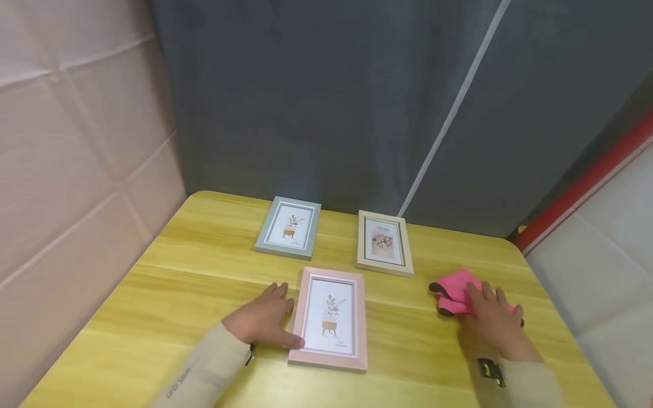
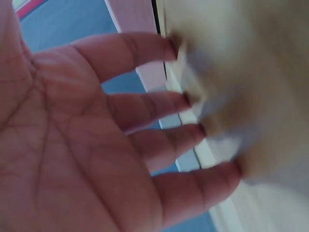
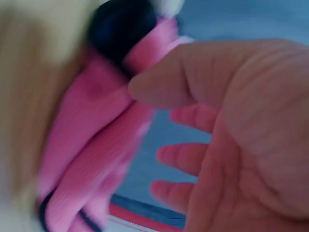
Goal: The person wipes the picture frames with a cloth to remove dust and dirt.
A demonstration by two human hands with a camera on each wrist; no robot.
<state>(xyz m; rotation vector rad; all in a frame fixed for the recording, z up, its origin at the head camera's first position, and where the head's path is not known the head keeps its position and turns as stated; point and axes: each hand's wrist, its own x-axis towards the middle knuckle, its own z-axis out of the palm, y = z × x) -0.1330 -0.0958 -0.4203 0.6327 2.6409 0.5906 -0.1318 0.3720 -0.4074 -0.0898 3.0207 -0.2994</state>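
Note:
A pink picture frame (image 1: 360, 317) lies face up near the middle of the table, showing a print of a potted plant. Beside its left edge is my left hand (image 1: 265, 317), fingers spread with their tips at the tabletop and the thumb over the frame's lower left edge. On the right side, a crumpled pink cloth (image 1: 454, 286) with dark trim lies under my right hand (image 1: 495, 323). The right wrist view has the thumb tip against the cloth and the other fingers loosely extended behind it, not curled round it.
Farther back on the yellow wood-grain table (image 1: 168, 283) lie a grey-green picture frame (image 1: 314, 226) and a cream picture frame (image 1: 406, 243). A dark panel (image 1: 316, 102) rises behind the table's far edge. Pale walls flank both sides, the right one with a red strip (image 1: 592, 184).

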